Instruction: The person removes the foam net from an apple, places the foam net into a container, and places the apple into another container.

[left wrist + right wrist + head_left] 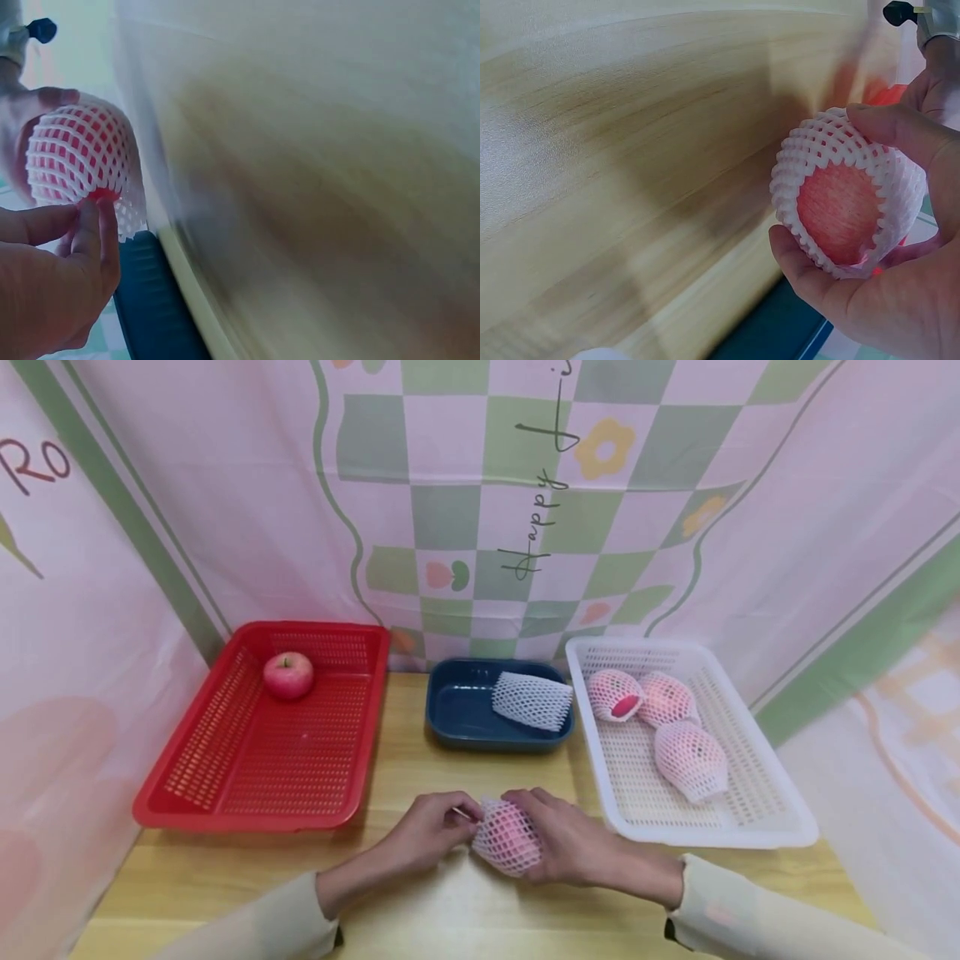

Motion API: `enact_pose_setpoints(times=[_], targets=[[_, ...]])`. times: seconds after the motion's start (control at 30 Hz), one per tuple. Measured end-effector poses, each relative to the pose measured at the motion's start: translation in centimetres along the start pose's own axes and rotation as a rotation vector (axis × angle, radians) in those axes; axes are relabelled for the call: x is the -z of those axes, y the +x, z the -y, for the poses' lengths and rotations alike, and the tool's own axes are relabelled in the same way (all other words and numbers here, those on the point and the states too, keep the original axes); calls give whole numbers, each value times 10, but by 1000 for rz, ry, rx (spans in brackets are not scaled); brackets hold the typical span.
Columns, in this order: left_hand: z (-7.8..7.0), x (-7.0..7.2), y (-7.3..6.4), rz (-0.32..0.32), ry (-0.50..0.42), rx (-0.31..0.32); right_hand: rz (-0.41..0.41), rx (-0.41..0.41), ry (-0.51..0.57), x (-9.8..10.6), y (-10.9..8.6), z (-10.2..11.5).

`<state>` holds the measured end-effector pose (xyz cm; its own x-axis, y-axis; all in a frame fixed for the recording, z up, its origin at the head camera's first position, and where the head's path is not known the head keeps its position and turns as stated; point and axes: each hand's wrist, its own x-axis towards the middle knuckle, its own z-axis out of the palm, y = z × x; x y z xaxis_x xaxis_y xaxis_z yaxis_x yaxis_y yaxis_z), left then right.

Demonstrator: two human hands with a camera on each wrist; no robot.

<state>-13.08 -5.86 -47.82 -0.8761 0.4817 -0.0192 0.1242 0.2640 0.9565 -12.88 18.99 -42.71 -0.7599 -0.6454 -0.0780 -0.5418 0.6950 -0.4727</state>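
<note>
Remotely, I see an apple (838,214) in foam net (504,841), nearer than the navy tray (463,706), between the left hand (433,828), pinching the net's left edge, and the right hand (573,842), curled round the apple's right side.

- A small, cloth-walled work nook; whether in a home or a studio cannot be told.
- Printed cloth (442,518) with green checks, flowers and the word "Happy" hangs behind and at both sides.
- A wood-grain counter (405,764) lies between.
- A red basket (240,819), a blue tray (461,703) and a white basket (712,837) stand on it, holding fruit (288,677) and foam nets (532,701).
</note>
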Motion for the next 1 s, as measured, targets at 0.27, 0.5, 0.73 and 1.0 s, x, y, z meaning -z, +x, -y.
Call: enact_pose_setpoints(times=[0.27,0.5,0.73,1.0], targets=[[1,-3,1,5,-4,-65,36,-34,14,0,1,0],[3,-6,1,-6,48,-104,18,-4,-1,-3,1,-2],[5,-10,2,23,-146,-21,-1,25,-11,-5,-1,-2],[2,-15,3,42,-136,27,-13,34,14,-7,-1,0]])
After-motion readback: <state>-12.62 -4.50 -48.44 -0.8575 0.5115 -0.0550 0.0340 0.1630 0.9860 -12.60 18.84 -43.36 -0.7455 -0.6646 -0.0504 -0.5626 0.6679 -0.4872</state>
